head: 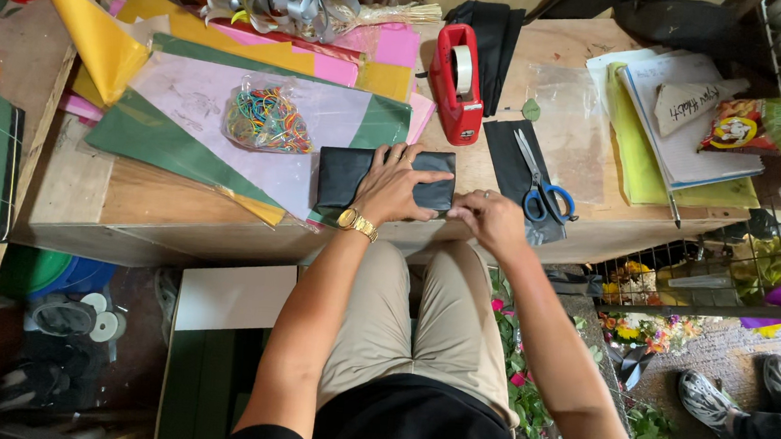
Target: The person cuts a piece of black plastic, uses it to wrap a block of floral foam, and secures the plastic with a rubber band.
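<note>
At the wooden counter's (pixel 175 210) near edge, the left hand (pixel 393 187) presses flat on a black rectangular wrapped packet (pixel 342 176) while the right hand (pixel 490 217) pinches its right end, apparently mid-fold; creasing that end likely needs steady downward pressure.

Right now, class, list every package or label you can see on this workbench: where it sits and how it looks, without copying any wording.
Snack bag: far right, on the papers; crinkled, red, yellow and green.
Clear bag of rubber bands: on the pale pink sheet, left of the left hand; bands multicoloured.
Handwritten paper scrap: beside the snack bag; beige, roughly triangular.
Empty clear plastic bag: right of the red tape dispenser; flat, rectangular.
</note>
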